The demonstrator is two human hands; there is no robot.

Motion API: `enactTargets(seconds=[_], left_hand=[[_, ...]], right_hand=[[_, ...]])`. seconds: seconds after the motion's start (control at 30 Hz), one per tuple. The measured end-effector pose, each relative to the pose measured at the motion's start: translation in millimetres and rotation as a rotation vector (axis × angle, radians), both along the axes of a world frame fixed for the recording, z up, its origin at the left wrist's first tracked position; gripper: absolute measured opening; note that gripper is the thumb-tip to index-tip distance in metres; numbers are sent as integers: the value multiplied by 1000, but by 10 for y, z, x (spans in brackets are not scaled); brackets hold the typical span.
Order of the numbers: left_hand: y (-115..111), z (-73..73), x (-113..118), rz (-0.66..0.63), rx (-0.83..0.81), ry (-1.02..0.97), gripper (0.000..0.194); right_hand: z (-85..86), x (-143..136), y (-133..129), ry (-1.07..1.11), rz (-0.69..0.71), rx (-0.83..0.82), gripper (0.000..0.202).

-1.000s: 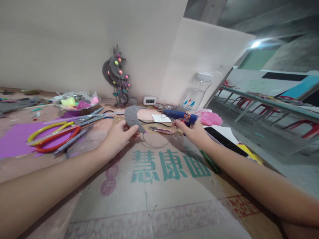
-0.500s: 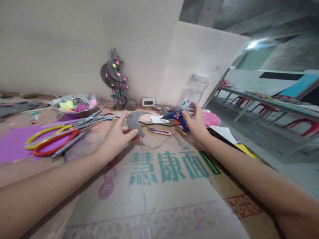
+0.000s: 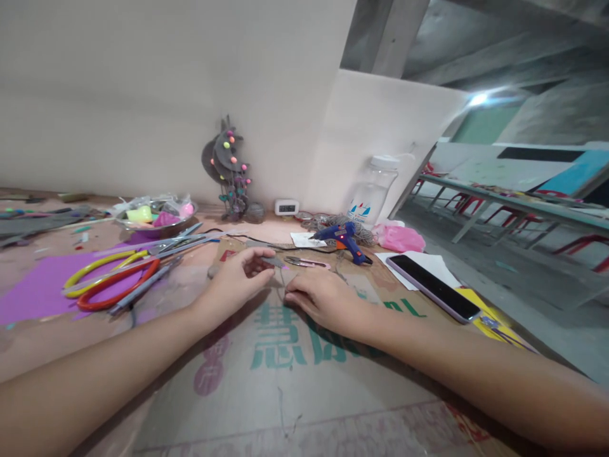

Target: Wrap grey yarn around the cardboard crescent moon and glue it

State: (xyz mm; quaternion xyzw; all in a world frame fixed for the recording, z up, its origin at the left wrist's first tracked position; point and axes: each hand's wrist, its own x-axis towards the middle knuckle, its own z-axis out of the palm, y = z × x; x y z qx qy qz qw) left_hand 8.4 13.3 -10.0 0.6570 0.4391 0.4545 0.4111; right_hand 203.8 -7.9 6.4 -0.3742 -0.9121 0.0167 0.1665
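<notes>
My left hand [image 3: 242, 278] is closed round a grey yarn-wrapped crescent [image 3: 272, 261]. Most of the crescent is hidden behind the fingers; one tip pokes out on the right, with a small purple spot beside it. From that tip a thin grey yarn [image 3: 281, 277] hangs down to my right hand [image 3: 328, 298], whose thumb and fingers are pinched together on it, low over the cardboard. Just beyond the hands lie pink-handled thread snips [image 3: 308, 263]. A blue glue gun [image 3: 349, 241] stands behind them, its nozzle over a white paper scrap [image 3: 304, 240].
Scissors with yellow and red handles [image 3: 114, 279] lie on purple felt [image 3: 33, 289] at left. Behind are a metal bowl [image 3: 157, 230] of pom-poms, a decorated grey crescent ornament [image 3: 231, 165], a small clock [image 3: 287, 207] and a water bottle [image 3: 373, 190]. A phone [image 3: 432, 287] lies right.
My right hand has let go of the glue gun, which now stands on the table, and has come left to the yarn. The crescent has been turned and lowered in my left hand.
</notes>
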Motion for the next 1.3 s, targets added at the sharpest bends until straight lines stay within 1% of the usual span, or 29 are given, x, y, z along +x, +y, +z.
enactTargets(seconds=[0.13, 0.3, 0.4, 0.5, 0.6, 0.8, 1.0, 1.1, 1.23, 1.3], left_hand=[[1, -47, 0, -39, 44, 54, 29], [-75, -40, 8, -93, 140, 167, 27], [-111, -29, 15, -105, 169, 202, 27], [-129, -16, 18, -119, 185, 221, 25], [-139, -3, 16, -137, 219, 237, 19], [-153, 13, 19, -142, 262, 260, 17], [-183, 46, 19, -108, 310, 281, 16], [-203, 57, 9, -66, 319, 236, 19], [-222, 57, -3, 22, 348, 156, 21], [-227, 56, -3, 40, 357, 130, 21]], right_hand=[[-55, 36, 27, 66, -10, -42, 23], [-1, 46, 11, 208, -16, -34, 27], [30, 50, 15, 348, -66, -45, 27], [26, 67, 35, 460, -144, -65, 26], [9, 73, 50, 492, -184, -82, 26], [21, 49, 29, 500, -145, -89, 26], [30, 79, -17, 540, -131, -75, 26], [20, 98, -36, 566, -124, -97, 26], [2, 105, -37, 578, -149, -125, 25], [-10, 106, -25, 581, -158, -141, 26]])
